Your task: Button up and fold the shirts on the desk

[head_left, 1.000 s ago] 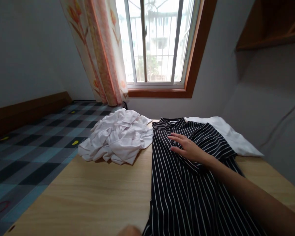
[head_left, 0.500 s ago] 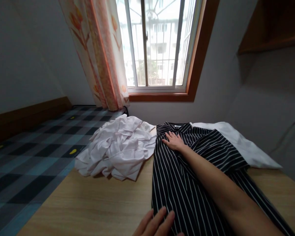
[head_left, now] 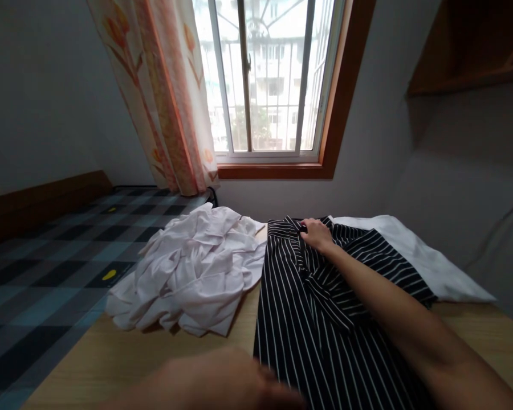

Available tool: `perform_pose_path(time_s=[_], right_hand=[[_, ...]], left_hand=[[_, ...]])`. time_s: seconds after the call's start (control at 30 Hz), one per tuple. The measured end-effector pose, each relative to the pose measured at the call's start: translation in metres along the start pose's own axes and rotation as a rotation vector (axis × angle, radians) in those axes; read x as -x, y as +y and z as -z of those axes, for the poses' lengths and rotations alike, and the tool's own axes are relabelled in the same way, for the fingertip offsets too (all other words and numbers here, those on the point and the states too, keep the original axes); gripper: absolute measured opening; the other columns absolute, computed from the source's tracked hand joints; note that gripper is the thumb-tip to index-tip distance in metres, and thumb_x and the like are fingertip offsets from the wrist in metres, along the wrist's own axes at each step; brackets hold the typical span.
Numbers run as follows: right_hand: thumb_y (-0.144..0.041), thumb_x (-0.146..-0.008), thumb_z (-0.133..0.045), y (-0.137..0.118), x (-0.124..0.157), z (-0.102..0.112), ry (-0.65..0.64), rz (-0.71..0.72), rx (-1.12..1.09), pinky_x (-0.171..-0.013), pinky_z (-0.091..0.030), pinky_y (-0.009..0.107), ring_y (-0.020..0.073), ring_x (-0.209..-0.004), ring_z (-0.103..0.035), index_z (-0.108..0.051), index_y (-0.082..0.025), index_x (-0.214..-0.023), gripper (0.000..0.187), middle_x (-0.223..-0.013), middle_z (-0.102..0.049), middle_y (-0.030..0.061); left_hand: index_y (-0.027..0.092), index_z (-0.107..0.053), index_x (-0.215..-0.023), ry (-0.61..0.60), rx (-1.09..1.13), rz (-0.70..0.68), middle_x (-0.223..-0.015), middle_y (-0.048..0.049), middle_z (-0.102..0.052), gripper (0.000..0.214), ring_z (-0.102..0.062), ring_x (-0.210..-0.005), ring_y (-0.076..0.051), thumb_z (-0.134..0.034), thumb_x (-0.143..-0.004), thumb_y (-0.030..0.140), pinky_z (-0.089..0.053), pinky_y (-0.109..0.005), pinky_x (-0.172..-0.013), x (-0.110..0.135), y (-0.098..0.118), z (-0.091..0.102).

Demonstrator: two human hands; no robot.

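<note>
A black garment with white stripes (head_left: 282, 307) lies spread lengthwise on the wooden table, its top end toward the window. At that top end my right hand (head_left: 317, 233) has its fingers curled on the striped cloth, beside a narrow band. A loose strip of the same cloth (head_left: 331, 302) hangs down across the front, partly under my forearm. My left hand (head_left: 226, 378) is smeared by motion at the bottom edge, over the table and near the garment's left edge. Its fingers are too blurred to read.
A heap of crumpled white cloth (head_left: 192, 267) sits left of the garment on the table (head_left: 89, 364). Another white cloth (head_left: 436, 265) lies flatter at the right. A bed with a checked cover (head_left: 38, 290) adjoins on the left. Behind are a curtain (head_left: 166, 102) and a window (head_left: 273, 85).
My right hand has gone from lying flat on the cloth to curled fingers at its top end. The loose strip now lies down the front. My left hand has moved left and blurred.
</note>
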State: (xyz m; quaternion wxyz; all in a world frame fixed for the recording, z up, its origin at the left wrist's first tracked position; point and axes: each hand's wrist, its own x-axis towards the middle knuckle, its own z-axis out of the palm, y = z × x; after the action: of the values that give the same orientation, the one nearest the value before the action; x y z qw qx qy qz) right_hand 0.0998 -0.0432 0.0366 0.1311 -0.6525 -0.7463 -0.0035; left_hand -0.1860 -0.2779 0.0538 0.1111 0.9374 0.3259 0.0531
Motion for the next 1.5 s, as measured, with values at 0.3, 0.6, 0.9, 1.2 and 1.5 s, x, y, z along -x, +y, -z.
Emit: perform_pose_path(time_s=[0.3, 0.6, 0.9, 1.2, 1.5], right_hand=[[-0.022, -0.092, -0.048, -0.008, -0.025, -0.024, 0.008, 0.145, 0.108, -0.096, -0.042, 0.035, 0.0261, -0.106, -0.061, -0.069, -0.010, -0.103, 0.027, -0.110, -0.068, 0.0173], [-0.012, -0.089, -0.047, 0.008, -0.035, -0.033, 0.010, 0.127, 0.041, -0.093, -0.042, 0.028, 0.0211, -0.106, -0.062, -0.069, -0.016, -0.107, 0.029, -0.112, -0.070, 0.0118], [-0.029, -0.099, -0.033, 0.019, -0.055, -0.029, 0.161, -0.188, -0.118, -0.087, -0.046, 0.033, 0.0249, -0.105, -0.064, -0.066, -0.017, -0.115, 0.039, -0.113, -0.070, 0.0129], [-0.019, -0.092, -0.049, 0.015, -0.029, -0.029, 0.032, 0.134, -0.204, -0.101, -0.040, 0.028, 0.0184, -0.115, -0.060, -0.070, -0.022, -0.111, 0.029, -0.121, -0.068, 0.0048], [-0.029, -0.088, -0.055, 0.082, 0.082, 0.020, 0.204, 0.042, -0.270, -0.107, -0.039, 0.039, 0.0233, -0.121, -0.054, -0.063, -0.016, -0.119, 0.034, -0.127, -0.062, 0.0118]], left_hand=[[0.009, -0.036, -0.147, 0.235, 0.013, 0.566, -0.154, -0.0175, -0.032, 0.064, -0.026, -0.144, -0.031, -0.035, -0.097, 0.050, -0.023, -0.046, -0.117, -0.245, -0.102, 0.025], [0.026, -0.028, -0.152, 0.090, -0.103, 0.503, -0.161, -0.0069, -0.018, 0.079, -0.014, -0.147, -0.035, -0.020, -0.088, 0.073, -0.015, -0.060, -0.114, -0.249, -0.135, -0.023], [0.033, -0.034, -0.149, 0.080, -0.112, 0.436, -0.160, -0.0022, -0.020, 0.073, -0.012, -0.145, -0.043, -0.023, -0.088, 0.073, -0.014, -0.070, -0.109, -0.246, -0.130, -0.021], [0.022, -0.039, -0.145, 0.133, -0.110, 0.343, -0.155, -0.0095, -0.033, 0.071, -0.020, -0.145, -0.036, -0.034, -0.090, 0.066, -0.012, -0.059, -0.115, -0.252, -0.138, -0.020], [0.020, -0.035, -0.148, 0.089, -0.136, 0.370, -0.158, -0.0110, -0.027, 0.074, -0.016, -0.146, -0.035, -0.029, -0.091, 0.067, -0.009, -0.058, -0.114, -0.255, -0.137, -0.016]])
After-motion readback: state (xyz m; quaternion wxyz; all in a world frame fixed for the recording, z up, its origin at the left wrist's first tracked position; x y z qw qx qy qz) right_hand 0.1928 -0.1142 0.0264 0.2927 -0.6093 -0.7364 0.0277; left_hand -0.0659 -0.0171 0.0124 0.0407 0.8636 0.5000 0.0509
